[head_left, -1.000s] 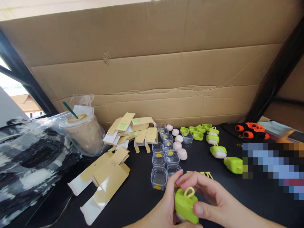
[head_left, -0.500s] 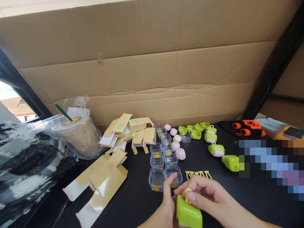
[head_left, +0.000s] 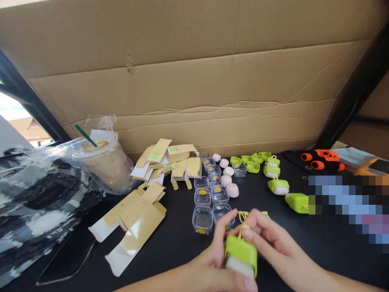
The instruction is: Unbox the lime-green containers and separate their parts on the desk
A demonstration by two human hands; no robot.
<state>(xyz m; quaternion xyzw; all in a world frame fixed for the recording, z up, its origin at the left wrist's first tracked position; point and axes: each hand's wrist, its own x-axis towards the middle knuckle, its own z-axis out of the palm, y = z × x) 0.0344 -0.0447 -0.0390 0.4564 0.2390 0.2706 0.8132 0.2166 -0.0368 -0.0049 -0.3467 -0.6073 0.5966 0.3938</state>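
Between my two hands I clasped a green case (head_left: pixel 241 250), its yellow loop (head_left: pixel 243 230) pointing up and away, white underside toward me. My left hand (head_left: pixel 217 253) cupped it; my right hand (head_left: pixel 267 239) pinched the loop with its fingers. No writing was readable; yellow stickers marked the clear tubs (head_left: pixel 203 219) just beyond. Flat cardboard sleeves (head_left: pixel 133 221) lay farther left on the dark surface (head_left: pixel 179 243).

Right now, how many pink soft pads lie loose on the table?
5: pink pads in a line right of the clear cups, from back to front. Others may be hidden.
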